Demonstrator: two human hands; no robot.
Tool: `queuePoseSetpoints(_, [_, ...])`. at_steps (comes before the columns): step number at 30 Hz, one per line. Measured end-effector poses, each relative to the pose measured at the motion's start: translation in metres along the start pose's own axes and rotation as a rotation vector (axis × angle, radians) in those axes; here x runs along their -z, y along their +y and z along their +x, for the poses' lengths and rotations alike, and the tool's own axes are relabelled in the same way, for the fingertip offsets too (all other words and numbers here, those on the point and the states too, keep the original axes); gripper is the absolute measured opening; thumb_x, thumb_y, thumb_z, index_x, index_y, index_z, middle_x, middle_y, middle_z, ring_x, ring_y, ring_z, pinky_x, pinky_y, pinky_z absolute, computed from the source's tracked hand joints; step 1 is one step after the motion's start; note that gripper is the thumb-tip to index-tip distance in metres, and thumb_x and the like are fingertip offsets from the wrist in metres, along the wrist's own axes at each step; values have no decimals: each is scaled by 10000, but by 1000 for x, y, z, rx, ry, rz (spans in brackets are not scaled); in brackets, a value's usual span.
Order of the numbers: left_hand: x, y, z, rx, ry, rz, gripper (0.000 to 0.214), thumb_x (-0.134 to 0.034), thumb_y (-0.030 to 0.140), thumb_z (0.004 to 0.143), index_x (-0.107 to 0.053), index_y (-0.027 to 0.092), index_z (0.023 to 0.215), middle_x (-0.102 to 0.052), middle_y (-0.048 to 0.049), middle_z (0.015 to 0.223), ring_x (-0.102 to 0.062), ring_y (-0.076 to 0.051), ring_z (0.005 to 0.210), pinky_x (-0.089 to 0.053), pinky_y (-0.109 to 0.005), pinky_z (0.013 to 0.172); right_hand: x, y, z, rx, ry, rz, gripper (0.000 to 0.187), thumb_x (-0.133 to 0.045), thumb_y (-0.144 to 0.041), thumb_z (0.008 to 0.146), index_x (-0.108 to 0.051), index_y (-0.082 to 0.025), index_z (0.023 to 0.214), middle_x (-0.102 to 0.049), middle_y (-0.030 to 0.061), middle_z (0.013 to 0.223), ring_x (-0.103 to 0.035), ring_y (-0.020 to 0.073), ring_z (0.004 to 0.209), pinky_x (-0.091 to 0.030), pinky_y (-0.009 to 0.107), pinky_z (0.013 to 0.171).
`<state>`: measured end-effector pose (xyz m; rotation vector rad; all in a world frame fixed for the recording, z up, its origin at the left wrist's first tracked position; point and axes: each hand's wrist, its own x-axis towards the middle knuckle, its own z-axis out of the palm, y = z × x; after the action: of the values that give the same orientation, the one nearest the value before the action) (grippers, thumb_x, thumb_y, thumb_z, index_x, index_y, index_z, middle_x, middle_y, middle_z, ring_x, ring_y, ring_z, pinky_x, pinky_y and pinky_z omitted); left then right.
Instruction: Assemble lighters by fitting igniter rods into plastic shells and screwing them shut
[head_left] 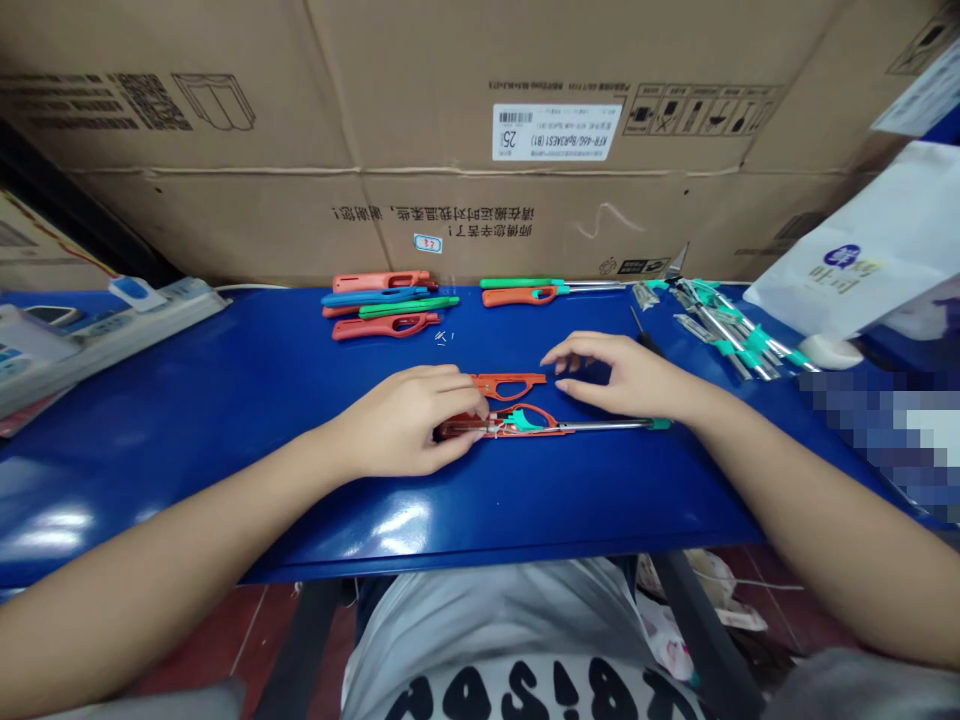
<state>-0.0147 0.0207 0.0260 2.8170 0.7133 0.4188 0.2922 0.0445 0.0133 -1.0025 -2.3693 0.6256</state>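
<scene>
On the blue table lies an orange long-neck lighter (555, 428) with its casing laid open, showing a green trigger (523, 421) and a metal tube (611, 426) tipped in green. My left hand (420, 415) pinches the lighter's left end between thumb and fingers. Just behind it is the loose orange casing half (510, 386), partly hidden by that hand. My right hand (611, 375) hovers to the right of this half, thumb and fingers apart, holding nothing. A dark-handled screwdriver (643, 330) lies behind the right hand, partly covered by it.
Several coloured lighter casings (386, 305) lie at the back left. Two lighters (525, 291) with metal tubes rest at back centre. Metal tubes with green parts (739, 325) are piled at right beside a white bag (862, 240). A power strip (150, 325) runs along the left; cardboard (420, 120) stands behind.
</scene>
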Motion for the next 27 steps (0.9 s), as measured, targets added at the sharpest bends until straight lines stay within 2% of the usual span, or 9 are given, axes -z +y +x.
queuePoseSetpoints(2, [4,-5,-1,-13,-35,-9,136,-572,259,947,-673,181,993,-688,-41,909,-615,-186,823,-464,-308,758,8,7,0,-32,-27,-19,200,-678,-335,878,-718,-190,1010,-687,62,947,-613,192,846,-512,355,799])
queuePoseSetpoints(5, [7,-12,-2,-17,-81,-30,131,-596,240,933,-683,187,1015,-706,-39,935,-630,-183,846,-469,-291,747,11,7,-1,-51,-134,30,220,-698,-403,873,-709,-186,908,-678,49,898,-614,178,815,-507,328,771])
queuePoseSetpoints(8, [6,-16,-3,-11,-103,-85,123,-604,227,933,-699,188,1000,-722,-40,950,-650,-178,863,-485,-279,753,4,0,-2,-29,-227,87,254,-718,-430,862,-703,-184,922,-670,46,922,-625,174,846,-508,314,789])
queuePoseSetpoints(11, [4,-17,-2,8,-98,-140,127,-614,238,936,-718,179,978,-732,-54,955,-667,-177,855,-506,-278,761,-6,-6,-2,6,-263,72,226,-719,-395,862,-693,-184,941,-656,37,910,-615,171,851,-498,312,800])
queuePoseSetpoints(15, [2,-18,-1,50,-77,-230,143,-664,274,933,-765,175,958,-744,-54,920,-680,-157,789,-521,-259,725,-12,-7,-2,18,-247,34,155,-711,-314,850,-668,-185,923,-644,31,900,-605,168,837,-492,312,794])
queuePoseSetpoints(19, [-3,-21,1,105,-29,-311,169,-739,328,901,-811,191,970,-756,-49,882,-682,-131,710,-510,-222,638,-13,-5,-2,33,-184,36,158,-699,-322,874,-672,-194,963,-639,34,912,-598,169,819,-502,310,758])
queuePoseSetpoints(23, [-6,-20,1,140,27,-354,215,-755,365,887,-817,192,997,-766,-64,900,-697,-141,713,-528,-215,617,-17,-1,1,114,-43,2,195,-591,-236,948,-687,-216,1116,-625,71,1024,-612,194,937,-529,368,874])
queuePoseSetpoints(27, [-2,-21,1,155,-17,-428,219,-698,324,925,-809,201,1068,-786,-76,997,-735,-163,807,-577,-233,702,-21,6,2,146,-19,-63,267,-551,-196,964,-713,-241,1172,-589,84,1073,-614,210,1008,-532,402,932])
